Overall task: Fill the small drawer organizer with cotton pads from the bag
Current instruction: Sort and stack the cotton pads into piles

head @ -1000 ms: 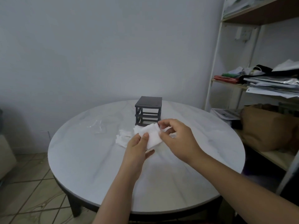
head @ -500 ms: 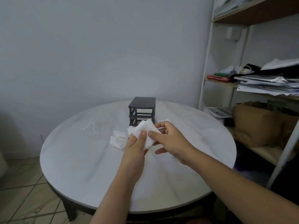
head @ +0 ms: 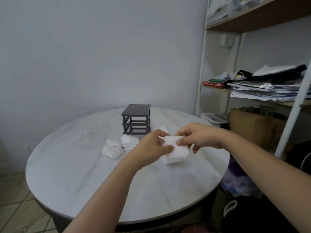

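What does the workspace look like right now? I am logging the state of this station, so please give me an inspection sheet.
Surface: round pale marble-look table, mostly bare.
Job's things: dark drawer organizer frame stands at the far side, slots look open with no drawers seen; two loose piles of cotton pads lie in front of it; a stack of pads is held over the table.
Clutter: clear plastic bag lies flat, left of the piles.
Grippers: left hand and right hand both pinch the stack with their fingers.
Cables: nothing seen.
Surroundings: plain wall; shelf unit at right with papers and a cardboard box; tiled floor.
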